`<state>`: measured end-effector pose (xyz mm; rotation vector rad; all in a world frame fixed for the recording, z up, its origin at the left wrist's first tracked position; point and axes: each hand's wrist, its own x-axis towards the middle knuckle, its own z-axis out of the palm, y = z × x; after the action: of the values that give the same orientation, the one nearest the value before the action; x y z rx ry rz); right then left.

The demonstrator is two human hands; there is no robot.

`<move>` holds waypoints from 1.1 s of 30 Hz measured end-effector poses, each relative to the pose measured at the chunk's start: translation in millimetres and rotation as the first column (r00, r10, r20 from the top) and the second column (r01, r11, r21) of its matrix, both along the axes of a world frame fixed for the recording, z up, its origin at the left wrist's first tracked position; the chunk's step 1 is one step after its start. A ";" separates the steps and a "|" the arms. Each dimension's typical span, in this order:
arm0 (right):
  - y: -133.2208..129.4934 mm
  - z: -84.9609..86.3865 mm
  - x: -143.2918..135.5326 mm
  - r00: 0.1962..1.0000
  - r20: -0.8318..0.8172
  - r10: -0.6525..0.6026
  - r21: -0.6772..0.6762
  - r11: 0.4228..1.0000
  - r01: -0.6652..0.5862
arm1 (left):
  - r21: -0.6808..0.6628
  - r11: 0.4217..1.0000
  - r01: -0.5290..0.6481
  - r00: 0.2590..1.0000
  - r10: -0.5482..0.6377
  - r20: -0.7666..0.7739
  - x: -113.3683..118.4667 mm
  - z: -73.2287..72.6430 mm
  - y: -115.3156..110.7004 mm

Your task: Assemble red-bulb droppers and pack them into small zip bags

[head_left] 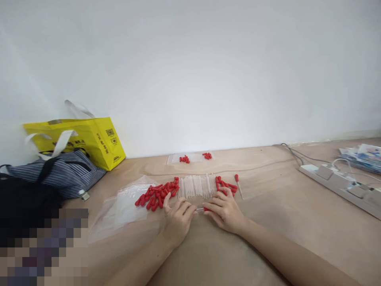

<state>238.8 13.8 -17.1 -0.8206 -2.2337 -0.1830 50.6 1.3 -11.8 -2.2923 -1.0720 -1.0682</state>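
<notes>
Between my hands runs a thin clear dropper tube. My left hand pinches its left end. My right hand has its fingers closed around a red rubber bulb at the other end; how far the tube sits inside the bulb is hidden. Just beyond my hands lies a row of clear tubes. A heap of red rubber bulbs is to its left, and a smaller group of red bulbs to its right. One dropper, a tube with a red bulb on it, lies farther right.
Clear zip bags lie left of the bulbs. Near the wall is a bag with red-bulbed droppers. A yellow bag and striped bag stand left. A power strip with cables and printed packets are right.
</notes>
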 end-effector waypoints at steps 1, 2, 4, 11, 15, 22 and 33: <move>-0.3 0.1 -0.6 1.000 0.007 -0.001 -0.001 1.000 0.001 | 0.005 1.000 0.004 1.000 -0.004 0.007 0.2 0.2 -0.1; -0.4 -0.2 -1.3 1.000 0.011 -0.003 -0.003 1.000 0.003 | 0.013 1.000 0.012 1.000 -0.012 0.014 0.3 0.5 -0.4; -0.4 -1.6 -3.4 1.000 0.009 -0.008 -0.009 1.000 0.008 | 0.029 0.999 0.032 0.999 -0.032 0.022 0.5 1.3 -1.2; 2.3 -7.6 -10.4 0.996 -0.074 0.052 -0.045 0.997 -0.056 | 0.031 0.999 0.037 0.999 -0.038 0.032 0.6 3.3 -3.5; 2.8 -7.1 -10.2 0.994 -0.085 0.070 -0.089 0.993 -0.078 | 0.016 0.999 0.045 0.998 -0.045 0.035 1.2 4.1 -4.8; 1.7 -4.1 -10.2 0.993 -0.071 0.093 -0.139 0.985 -0.102 | 0.019 0.998 0.054 0.998 -0.055 0.042 1.1 3.7 -4.9; 2.5 -3.8 -10.6 0.992 -0.035 0.121 -0.139 0.982 -0.125 | 0.000 0.998 0.059 0.998 -0.059 0.019 0.9 2.9 -4.7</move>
<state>228.2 16.3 -20.9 -0.7513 -2.2839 0.0447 51.5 -3.4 -8.8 -2.3316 -1.0176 -1.1140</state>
